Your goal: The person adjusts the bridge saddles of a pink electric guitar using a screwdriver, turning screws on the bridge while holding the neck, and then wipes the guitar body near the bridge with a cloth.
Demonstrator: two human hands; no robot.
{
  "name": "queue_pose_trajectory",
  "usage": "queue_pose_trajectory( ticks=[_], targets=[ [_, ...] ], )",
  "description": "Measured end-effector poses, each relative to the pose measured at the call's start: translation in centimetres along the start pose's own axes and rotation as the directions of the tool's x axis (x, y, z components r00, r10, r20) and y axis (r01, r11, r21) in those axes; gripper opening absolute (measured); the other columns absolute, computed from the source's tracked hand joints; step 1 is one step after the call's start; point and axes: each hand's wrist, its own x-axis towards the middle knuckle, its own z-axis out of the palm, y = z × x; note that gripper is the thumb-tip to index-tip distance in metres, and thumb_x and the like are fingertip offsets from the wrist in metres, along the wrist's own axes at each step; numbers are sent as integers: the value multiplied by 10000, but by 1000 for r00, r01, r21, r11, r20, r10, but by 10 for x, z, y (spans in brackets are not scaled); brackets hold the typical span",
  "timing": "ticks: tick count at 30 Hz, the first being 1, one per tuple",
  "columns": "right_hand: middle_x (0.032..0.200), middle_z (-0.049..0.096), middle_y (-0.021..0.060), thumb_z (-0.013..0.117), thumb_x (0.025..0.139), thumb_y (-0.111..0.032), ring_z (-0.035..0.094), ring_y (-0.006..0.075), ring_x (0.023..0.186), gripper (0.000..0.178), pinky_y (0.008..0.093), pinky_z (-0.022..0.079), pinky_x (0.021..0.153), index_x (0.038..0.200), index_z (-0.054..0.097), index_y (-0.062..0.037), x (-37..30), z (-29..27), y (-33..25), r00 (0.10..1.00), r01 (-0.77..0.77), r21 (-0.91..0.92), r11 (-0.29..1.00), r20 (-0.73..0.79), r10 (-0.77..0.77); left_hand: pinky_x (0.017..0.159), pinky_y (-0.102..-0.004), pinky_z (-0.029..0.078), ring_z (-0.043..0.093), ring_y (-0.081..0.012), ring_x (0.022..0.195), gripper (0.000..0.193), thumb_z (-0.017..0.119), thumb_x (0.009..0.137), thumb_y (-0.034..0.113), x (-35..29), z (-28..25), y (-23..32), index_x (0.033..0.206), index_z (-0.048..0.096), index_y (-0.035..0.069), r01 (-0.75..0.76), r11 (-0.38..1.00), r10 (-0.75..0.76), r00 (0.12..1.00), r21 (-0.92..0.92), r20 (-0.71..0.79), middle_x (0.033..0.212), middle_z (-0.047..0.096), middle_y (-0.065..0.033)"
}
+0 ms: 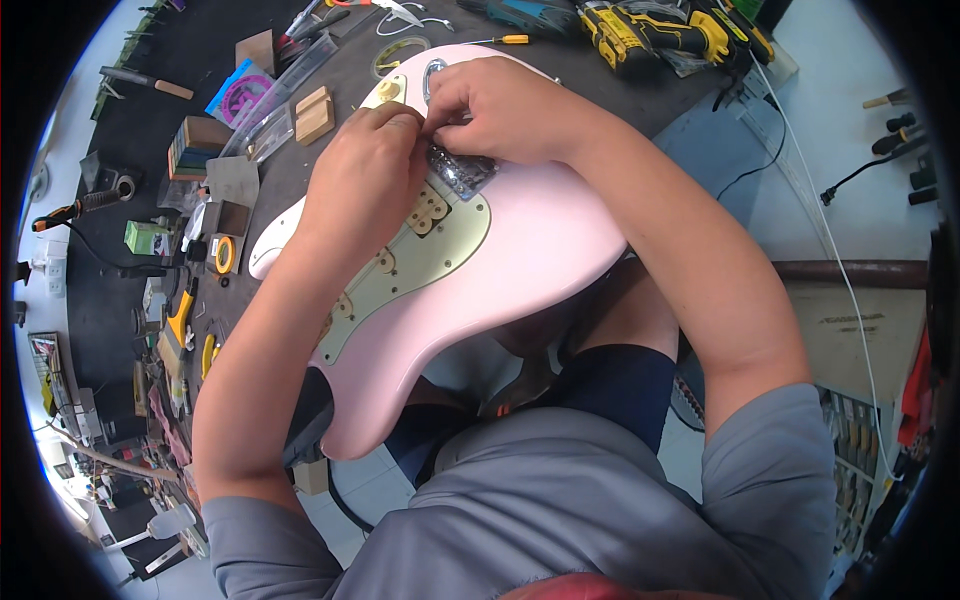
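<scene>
A pale pink electric guitar body [560,225] rests against the bench edge and over my lap. Its mint-green pickguard [465,235] carries cream pickups [430,213]. Just past the nearest pickup sits a dark, shiny bridge [465,175]. My left hand [368,170] is closed, its fingertips meeting those of my right hand beside the bridge. My right hand [505,105] is closed too, with thumb and forefinger pinched together there. Whatever lies between the fingertips is too small or hidden to tell. A cream knob [388,90] and an oval metal jack plate [433,75] show beyond the hands.
A yellow-and-black power drill [650,38] lies at the far right of the bench. Behind the guitar are a yellow-handled screwdriver [512,40] and a tape roll [400,55]. Leftward stand a wooden block [314,115], small boxes [198,145] and yellow-handled cutters [182,312].
</scene>
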Motion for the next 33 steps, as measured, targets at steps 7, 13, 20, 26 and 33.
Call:
queue_pose_trajectory(
  ticks=[7,13,20,26,33],
  targets=[
    [949,717,106,697,824,-125,693,275,889,202,376,554,832,966,803,-29,0,0,-1,998,-58,5,998,-9,59,951,-464,546,672,-396,1066,149,671,945,62,0,0,1,1067,709,-15,22,1000,-22,1000,-18,-7,1191,711,-172],
    [926,678,105,701,857,-97,665,268,877,199,362,538,824,1004,799,-3,0,0,-3,998,-53,-8,999,19,53,954,-460,545,672,-398,1067,145,665,955,63,1,0,-1,1062,713,-22,20,1000,-20,1000,-19,8,1184,715,-179],
    [946,689,99,703,872,-92,678,240,889,197,353,548,819,1024,806,-21,-5,0,-7,991,-134,-5,991,-30,134,929,-430,567,710,-383,1060,149,692,934,49,1,-14,-8,1039,743,-44,41,984,-27,996,-174,80,1202,735,-177],
    [967,693,92,705,884,-101,678,236,902,194,351,546,824,1032,803,-22,-4,1,-5,995,-90,-30,995,-42,89,913,-441,565,698,-377,1047,145,686,929,58,-1,-6,-12,1022,742,-39,44,976,-31,998,-213,63,1135,740,-170],
    [991,697,90,707,898,-104,673,233,918,184,348,540,835,1033,802,-24,-3,1,-4,998,-66,-53,996,-29,64,890,-452,567,694,-371,1004,132,685,918,69,-2,-7,-12,998,735,-24,0,980,4,1000,-201,17,1049,732,-175]
  ],
)
